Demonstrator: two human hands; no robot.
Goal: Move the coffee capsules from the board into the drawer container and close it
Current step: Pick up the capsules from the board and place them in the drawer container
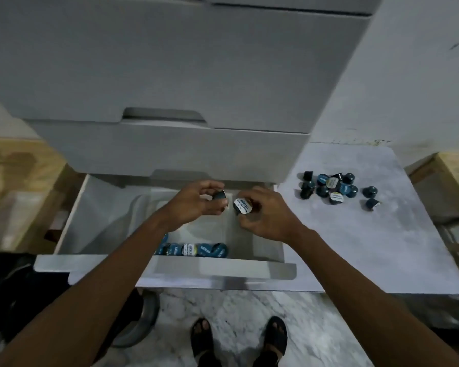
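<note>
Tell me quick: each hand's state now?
Left hand: closed on a dark capsule.
Right hand: closed on a white-lidded capsule.

drawer unit point(170, 62): plain pale grey
open drawer point(170, 270): white inside, grey front
board point(368, 247): mottled pale grey
coffee capsules point(329, 188): dark teal bodies, white or blue printed lids
floor point(236, 319): white marble, grey veins
sandals point(276, 337): black
</note>
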